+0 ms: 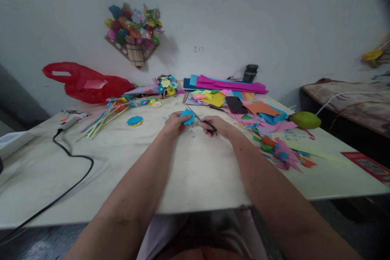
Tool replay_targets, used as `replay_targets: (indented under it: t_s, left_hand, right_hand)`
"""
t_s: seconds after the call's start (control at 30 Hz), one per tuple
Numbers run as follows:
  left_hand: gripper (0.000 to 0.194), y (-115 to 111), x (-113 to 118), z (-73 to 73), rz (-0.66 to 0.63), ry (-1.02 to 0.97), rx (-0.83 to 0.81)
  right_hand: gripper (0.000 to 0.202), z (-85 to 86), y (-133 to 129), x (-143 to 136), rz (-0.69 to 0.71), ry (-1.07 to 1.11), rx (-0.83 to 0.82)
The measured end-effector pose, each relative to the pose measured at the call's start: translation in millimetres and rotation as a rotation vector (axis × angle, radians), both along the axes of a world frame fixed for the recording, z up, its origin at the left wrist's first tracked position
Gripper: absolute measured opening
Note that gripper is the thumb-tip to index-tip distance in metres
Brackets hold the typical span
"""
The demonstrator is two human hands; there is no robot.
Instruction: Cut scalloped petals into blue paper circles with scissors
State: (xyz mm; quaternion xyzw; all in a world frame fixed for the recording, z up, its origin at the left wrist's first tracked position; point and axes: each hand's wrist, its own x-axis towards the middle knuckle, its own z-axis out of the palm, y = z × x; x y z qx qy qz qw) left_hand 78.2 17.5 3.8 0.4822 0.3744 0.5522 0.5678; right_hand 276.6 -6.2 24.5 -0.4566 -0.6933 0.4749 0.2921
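Between the thumb and fingers of my left hand (175,123) is a blue paper flower (188,117) with a scalloped edge. My right hand (219,126) grips the black handles of a pair of scissors (210,125). Their metal blades point up and left, close to the flower's right edge; whether they touch the paper I cannot tell. Tiny blue paper scraps (193,136) lie on the table under the hands. Left of my left hand, a blue flower cutout (135,120) rests on top of a yellow one.
Colored paper sheets (271,109) and a dark phone (236,105) lie at the right. Paper offcuts (286,152) spread nearer. On the left are thin sticks (106,120), a red plastic bag (94,83) and a corded glue gun (68,122). Finished paper flowers (167,84) stand by the wall.
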Motion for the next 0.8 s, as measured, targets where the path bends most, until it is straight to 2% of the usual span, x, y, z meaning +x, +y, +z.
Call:
replay_targets:
  t_s: [0.8]
  left_hand:
    - [0.036, 3.1, -1.2, -2.4, 0.005, -0.026, -0.003]
  right_hand:
    - [0.018, 5.0, -5.1, -3.7, -0.058, 0.012, -0.056]
